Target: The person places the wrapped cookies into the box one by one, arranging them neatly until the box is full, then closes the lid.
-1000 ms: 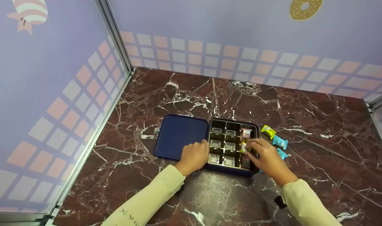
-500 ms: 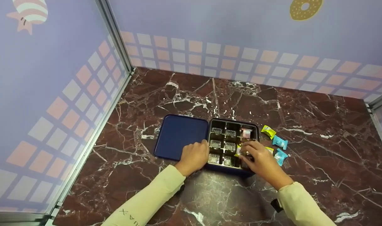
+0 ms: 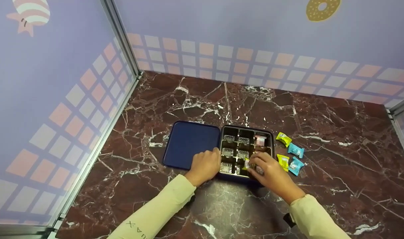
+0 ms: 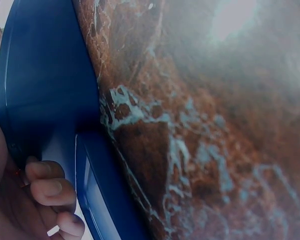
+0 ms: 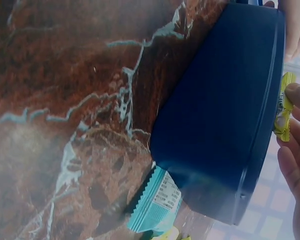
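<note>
My right hand [image 3: 268,171] pinches a yellow wrapped candy [image 5: 284,107] between thumb and fingers, over the front right part of a dark blue tin box [image 3: 242,179]. My left hand [image 3: 205,166] grips the box's left edge with curled fingers, where the opened lid [image 3: 192,143] adjoins it. Inside the box is a divided tray with several compartments. A pink wrapped candy [image 3: 260,140] lies in the back right compartment. My right hand partly covers the compartments nearest it, so their contents are hard to tell.
To the right of the box lie a yellow candy [image 3: 283,139], a blue candy [image 3: 295,151], a second yellow candy [image 3: 283,162] and a second blue candy [image 3: 295,166]. Beneath is a dark red marble-patterned tabletop [image 3: 188,99], bounded by lilac panels [image 3: 222,20] at the back and sides.
My right hand has moved left and toward me over the box, carrying the yellow candy. Candies beside the box have come into fuller view. My left hand has stayed still.
</note>
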`<state>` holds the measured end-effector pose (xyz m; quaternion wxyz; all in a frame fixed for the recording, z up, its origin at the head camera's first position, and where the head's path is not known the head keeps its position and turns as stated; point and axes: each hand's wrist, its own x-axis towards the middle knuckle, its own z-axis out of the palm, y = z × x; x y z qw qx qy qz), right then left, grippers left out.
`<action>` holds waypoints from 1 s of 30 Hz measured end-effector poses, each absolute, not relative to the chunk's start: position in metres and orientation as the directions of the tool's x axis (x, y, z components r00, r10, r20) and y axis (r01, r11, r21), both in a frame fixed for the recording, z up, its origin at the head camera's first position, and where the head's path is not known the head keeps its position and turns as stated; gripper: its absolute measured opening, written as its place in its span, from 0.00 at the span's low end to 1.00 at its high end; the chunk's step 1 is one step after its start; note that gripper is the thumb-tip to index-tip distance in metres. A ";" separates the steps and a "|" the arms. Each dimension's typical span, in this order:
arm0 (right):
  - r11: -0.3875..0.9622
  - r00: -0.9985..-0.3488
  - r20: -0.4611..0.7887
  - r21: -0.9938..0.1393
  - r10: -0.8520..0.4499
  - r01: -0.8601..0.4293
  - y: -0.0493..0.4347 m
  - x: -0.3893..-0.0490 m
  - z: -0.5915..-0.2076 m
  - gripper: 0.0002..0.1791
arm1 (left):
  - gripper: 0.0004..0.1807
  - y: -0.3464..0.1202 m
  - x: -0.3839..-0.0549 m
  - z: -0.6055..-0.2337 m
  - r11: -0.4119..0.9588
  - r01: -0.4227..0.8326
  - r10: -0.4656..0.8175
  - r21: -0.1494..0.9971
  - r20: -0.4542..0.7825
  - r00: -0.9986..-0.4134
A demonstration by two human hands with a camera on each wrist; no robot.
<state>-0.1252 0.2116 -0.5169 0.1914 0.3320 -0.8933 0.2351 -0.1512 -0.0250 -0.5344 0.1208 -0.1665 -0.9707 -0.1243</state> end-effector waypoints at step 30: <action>0.650 -0.686 0.489 -0.277 -0.539 -0.708 0.203 -0.126 -0.528 0.11 | 0.18 -0.026 -0.153 -0.535 0.911 0.352 0.311 0.212 0.205 -0.928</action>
